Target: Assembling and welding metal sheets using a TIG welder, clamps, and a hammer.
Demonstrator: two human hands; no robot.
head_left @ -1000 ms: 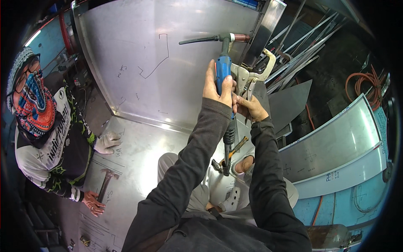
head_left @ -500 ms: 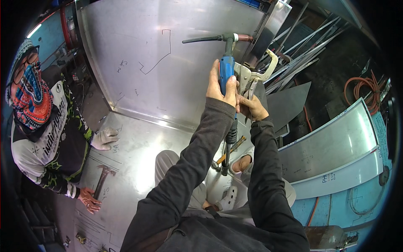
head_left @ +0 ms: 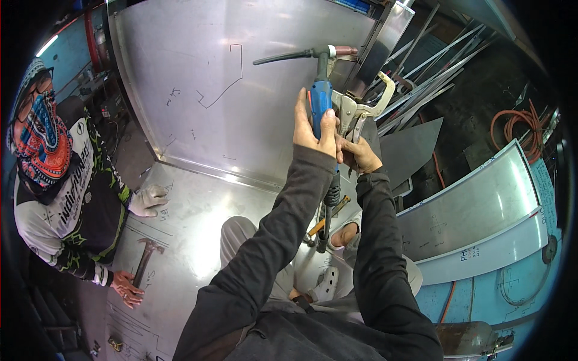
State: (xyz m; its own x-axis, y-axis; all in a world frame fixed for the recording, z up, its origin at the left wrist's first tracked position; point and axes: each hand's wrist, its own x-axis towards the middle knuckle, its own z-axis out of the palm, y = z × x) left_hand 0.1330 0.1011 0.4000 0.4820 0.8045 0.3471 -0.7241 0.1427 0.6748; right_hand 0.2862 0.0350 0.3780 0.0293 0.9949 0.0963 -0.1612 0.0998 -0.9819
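Observation:
My left hand (head_left: 310, 127) is wrapped round the blue handle of a TIG welding torch (head_left: 321, 99), held upright. The torch has a long black back cap pointing left and a reddish-brown nozzle pointing right, towards the metal upright. Its cable sleeve hangs down between my forearms. Close beside it, my right hand (head_left: 363, 156) is closed round the handles of a C-shaped locking clamp (head_left: 348, 112). The clamp's curved jaws stand at the sheet's right edge; what they grip is partly hidden.
A large steel sheet (head_left: 174, 66) with marker lines stands in front. A co-worker (head_left: 72, 186) at left rests a gloved hand on the metal surface and touches a hammer (head_left: 144, 262). Another hammer (head_left: 331, 215) lies near my feet. Metal strips (head_left: 421, 78) and a curved panel (head_left: 481, 210) are at right.
The torch head has shifted slightly left and tilted a little, its nozzle now sitting nearer the upright's top. Both hands keep their grips, and the whole view has moved slightly.

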